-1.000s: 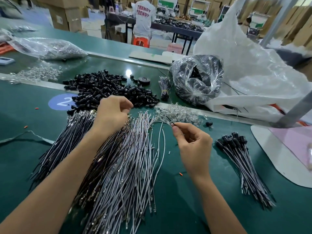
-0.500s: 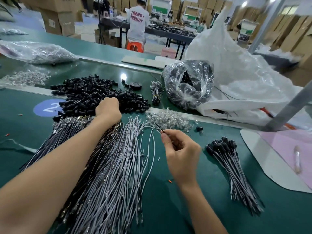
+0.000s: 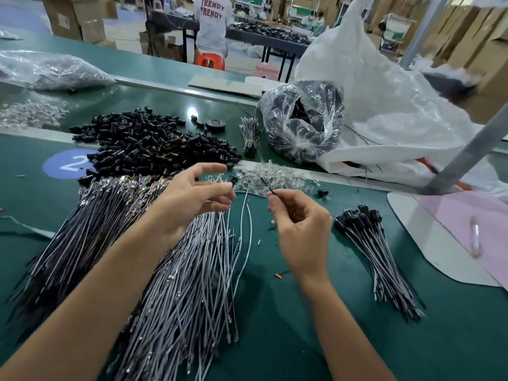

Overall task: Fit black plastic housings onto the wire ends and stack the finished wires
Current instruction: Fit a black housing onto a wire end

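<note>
The right hand [image 3: 299,229] pinches one thin wire [image 3: 266,185] between thumb and first fingers [image 3: 275,204], and its dark end stands up and away from them, toward the left hand [image 3: 192,199]. The left fingers are loosely curved and spread. One small black housing [image 3: 233,180] sits just at their tips, but the picture is blurred there, so I cannot tell if they really pinch it or only touch it. The housing and the wire end are near each other but apart, so I judge that the fitting is not yet done. Behind the left fingers lies the big pile of black housings [image 3: 154,144], and under the left wrist the loose wires [image 3: 187,270] spread over the green desk [image 3: 288,312]. The stack of finished wires [image 3: 376,243] lies to the outer side of the right fingers, well apart from them. Some risks I see: the housing is small and smooth, so a weak hold can let it fall into the clear little parts [image 3: 277,176] just beyond the fingertips. The wire end is thin and stands far from the pinch, so it can bend or miss the hole if pushed at an angle. The left forearm also rests over the loose wires and can drag them.
</note>
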`<state>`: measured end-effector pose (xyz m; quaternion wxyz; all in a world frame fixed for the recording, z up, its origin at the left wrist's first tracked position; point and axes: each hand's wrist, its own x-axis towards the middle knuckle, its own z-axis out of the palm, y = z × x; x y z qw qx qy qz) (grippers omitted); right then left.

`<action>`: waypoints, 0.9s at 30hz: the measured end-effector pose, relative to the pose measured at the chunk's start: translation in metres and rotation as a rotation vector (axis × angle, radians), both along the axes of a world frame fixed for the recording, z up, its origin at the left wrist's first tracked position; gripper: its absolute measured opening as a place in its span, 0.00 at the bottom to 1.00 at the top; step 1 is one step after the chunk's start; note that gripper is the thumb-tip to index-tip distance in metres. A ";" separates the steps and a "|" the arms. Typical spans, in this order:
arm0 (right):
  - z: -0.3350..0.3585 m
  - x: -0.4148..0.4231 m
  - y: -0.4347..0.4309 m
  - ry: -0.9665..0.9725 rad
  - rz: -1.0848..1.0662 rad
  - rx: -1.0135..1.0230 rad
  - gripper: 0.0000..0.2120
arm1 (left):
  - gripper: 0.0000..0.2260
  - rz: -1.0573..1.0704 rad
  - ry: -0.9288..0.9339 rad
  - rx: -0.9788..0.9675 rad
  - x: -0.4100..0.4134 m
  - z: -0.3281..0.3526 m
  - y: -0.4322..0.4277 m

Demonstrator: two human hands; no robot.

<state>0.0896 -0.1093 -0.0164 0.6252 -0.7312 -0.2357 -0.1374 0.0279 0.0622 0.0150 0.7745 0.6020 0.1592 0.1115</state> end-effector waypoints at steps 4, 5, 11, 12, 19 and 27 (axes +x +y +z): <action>0.003 -0.004 0.000 0.016 0.004 0.014 0.05 | 0.11 -0.071 -0.074 -0.210 -0.005 -0.002 -0.009; 0.003 -0.005 0.000 0.012 0.006 0.013 0.05 | 0.10 -0.073 -0.096 -0.241 -0.006 -0.002 -0.012; 0.004 -0.009 -0.001 -0.023 0.048 0.045 0.03 | 0.10 -0.006 -0.203 -0.296 -0.009 -0.012 -0.021; 0.004 -0.009 -0.001 -0.031 0.053 0.048 0.03 | 0.09 0.012 -0.209 -0.322 -0.010 -0.014 -0.022; 0.002 -0.012 0.000 -0.092 0.048 0.030 0.02 | 0.12 0.032 -0.271 -0.454 -0.007 -0.020 -0.028; 0.000 -0.011 0.001 -0.140 0.035 -0.008 0.02 | 0.14 0.031 -0.290 -0.263 -0.009 -0.021 -0.032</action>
